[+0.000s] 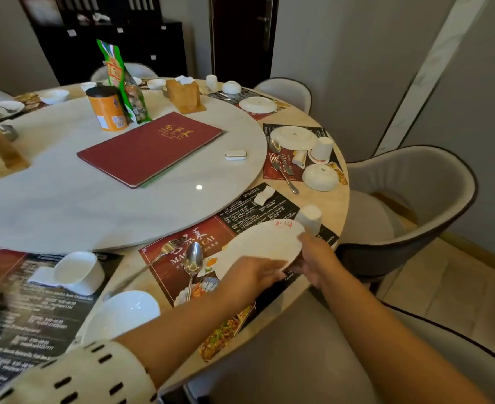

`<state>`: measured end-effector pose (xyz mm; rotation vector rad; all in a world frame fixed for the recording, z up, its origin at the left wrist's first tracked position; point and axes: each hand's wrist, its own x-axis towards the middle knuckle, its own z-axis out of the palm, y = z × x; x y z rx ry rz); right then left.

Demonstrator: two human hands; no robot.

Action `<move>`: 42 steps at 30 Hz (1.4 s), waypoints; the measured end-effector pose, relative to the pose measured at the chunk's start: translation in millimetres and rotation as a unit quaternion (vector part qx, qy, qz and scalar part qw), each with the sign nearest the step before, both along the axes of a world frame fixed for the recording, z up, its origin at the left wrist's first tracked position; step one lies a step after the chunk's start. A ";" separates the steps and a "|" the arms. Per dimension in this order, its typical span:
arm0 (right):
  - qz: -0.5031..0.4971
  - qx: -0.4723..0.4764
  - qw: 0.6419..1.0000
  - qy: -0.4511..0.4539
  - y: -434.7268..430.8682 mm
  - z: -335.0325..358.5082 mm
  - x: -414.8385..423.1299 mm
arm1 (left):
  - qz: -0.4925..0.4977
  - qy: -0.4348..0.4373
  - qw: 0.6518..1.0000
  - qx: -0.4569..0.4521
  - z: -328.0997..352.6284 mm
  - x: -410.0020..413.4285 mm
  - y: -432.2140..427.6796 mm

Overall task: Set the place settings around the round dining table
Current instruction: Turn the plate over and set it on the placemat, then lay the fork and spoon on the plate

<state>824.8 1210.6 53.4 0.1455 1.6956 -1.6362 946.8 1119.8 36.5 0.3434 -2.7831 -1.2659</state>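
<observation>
The left hand and the right hand are both gripping a white plate above the placemat, at 5 o'clock on the worktop.

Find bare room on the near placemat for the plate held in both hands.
Free: the placemat patch bordered by spoon, chopstick rest and upturned cup, just beyond the plate that left hand and right hand hold. Under the plate is hidden. Crowded: left of the spoon, with fork and bowl.
</observation>
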 end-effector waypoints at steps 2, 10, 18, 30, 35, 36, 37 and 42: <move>-0.032 0.011 0.999 -0.005 4.8 -19.6 6.1 | 0.000 -0.039 0.998 -0.045 -19.4 8.4 6.4; -0.012 0.061 0.996 0.057 7.5 -57.4 9.4 | -0.004 -0.180 0.967 -0.181 -46.6 30.1 -14.4; 0.071 0.189 0.957 0.208 3.7 -74.9 -2.9 | -0.035 -0.213 0.946 -0.241 -48.6 25.4 -18.7; 0.173 0.186 0.816 0.518 -27.8 -47.8 43.7 | 0.259 0.027 0.965 -0.044 -12.3 69.9 -83.9; 0.403 0.264 0.760 0.437 -93.7 -45.0 103.5 | 0.346 -0.070 0.934 -0.063 -13.1 97.5 -155.1; 0.423 0.293 0.748 0.418 -103.8 -47.9 110.7 | 0.339 -0.091 0.934 -0.069 -17.3 98.8 -162.5; 0.433 0.310 0.742 0.408 -111.4 -51.1 116.1 | 0.326 -0.109 0.936 -0.073 -22.4 98.7 -167.9; 0.410 0.345 0.750 0.388 -131.7 -65.8 122.6 | 0.251 -0.186 0.942 -0.123 -37.0 85.7 -176.8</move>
